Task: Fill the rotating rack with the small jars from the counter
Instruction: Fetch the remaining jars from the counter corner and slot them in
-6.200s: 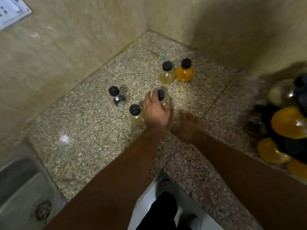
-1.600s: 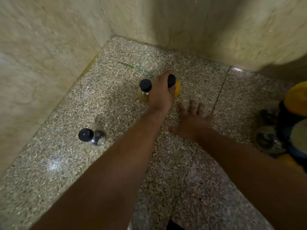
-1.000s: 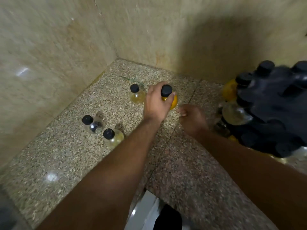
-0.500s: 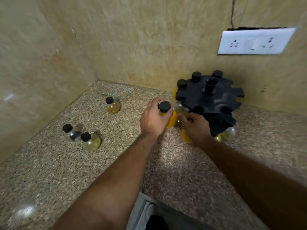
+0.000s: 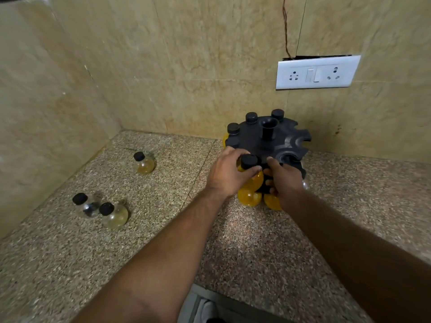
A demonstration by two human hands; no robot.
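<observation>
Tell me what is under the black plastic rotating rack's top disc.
Two round orange-filled jars show at the front, a clear jar's edge at the right. The left hand, gripping another orange black-capped jar, and the right hand, holding the black rack, hide the rest.

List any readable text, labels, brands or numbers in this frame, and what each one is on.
No readable text anywhere in this view.
Socket plate: blank, only pin holes and switches.
Orange jar, far pale jar, clear jar, near pale jar: no labels visible.
Rack: plain black, no markings visible.
</observation>
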